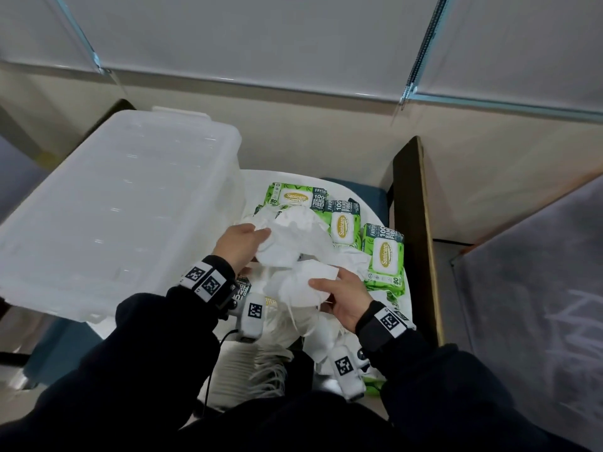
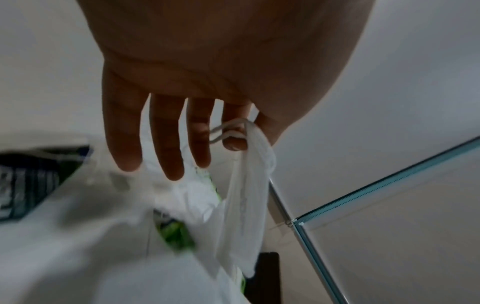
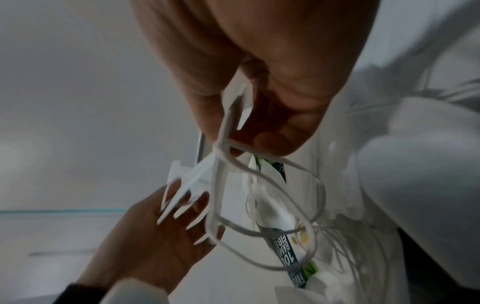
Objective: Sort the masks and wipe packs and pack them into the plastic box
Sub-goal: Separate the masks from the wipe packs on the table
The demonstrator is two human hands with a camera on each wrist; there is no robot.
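Observation:
A translucent plastic box (image 1: 114, 207) stands at the left. Beside it, a white surface (image 1: 257, 182) carries a heap of white masks and green wipe packs (image 1: 385, 256), (image 1: 295, 195). My left hand (image 1: 261, 236) holds one white mask (image 1: 287, 246) above the heap. In the left wrist view, thumb and forefinger pinch this mask (image 2: 244, 195) by its edge and ear loop. My right hand (image 1: 323, 291) grips a second white mask (image 1: 303, 282) just below. In the right wrist view its thumb and fingers (image 3: 280, 142) pinch that mask's edge, and the ear loops (image 3: 285, 205) hang down.
A neat stack of masks (image 1: 248, 363) lies near my body, between my arms. A dark wooden panel (image 1: 414, 223) rises at the right of the heap. A blue seat (image 1: 375, 197) shows behind the packs. Beyond is a wall with blinds.

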